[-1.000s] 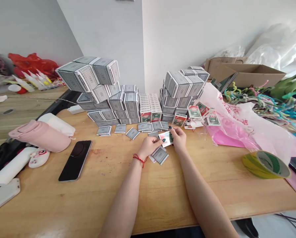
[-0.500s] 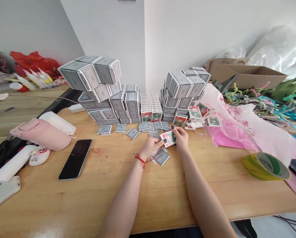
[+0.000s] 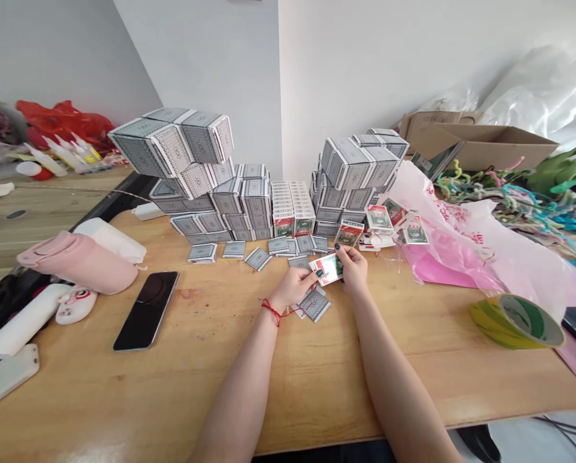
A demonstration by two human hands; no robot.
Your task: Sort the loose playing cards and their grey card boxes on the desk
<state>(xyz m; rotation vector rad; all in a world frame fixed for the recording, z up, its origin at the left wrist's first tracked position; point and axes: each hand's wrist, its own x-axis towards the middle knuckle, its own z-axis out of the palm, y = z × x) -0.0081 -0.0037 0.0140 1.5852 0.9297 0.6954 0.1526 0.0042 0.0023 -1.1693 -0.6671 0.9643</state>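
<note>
A playing card box [image 3: 333,271], white with red and green print and a bright glare on its face, is held level between both hands above the table. My left hand [image 3: 292,288], a red string bracelet at its wrist, pinches the box's left end with the thumb on top. At its right end, my right hand [image 3: 355,271] grips the box between thumb and fingers. Below the hands lie loose grey-backed playing cards [image 3: 315,308], partly covered by the left hand. Just beyond, a red and green card box [image 3: 349,233] leans upright near several folded cards [image 3: 258,259].
Structures of folded cards rise at left [image 3: 211,138] and right [image 3: 348,167], with rows of card boxes [image 3: 283,226] between. A phone [image 3: 147,310], pink bottle [image 3: 83,260] and mouse [image 3: 76,305] lie left. Right are a tape roll [image 3: 490,321], plastic bag [image 3: 504,244] and cardboard box [image 3: 504,148].
The box in my hands has tilted slightly and now catches a bright glare. Both hands stay in nearly the same place; the whole view has shifted a little.
</note>
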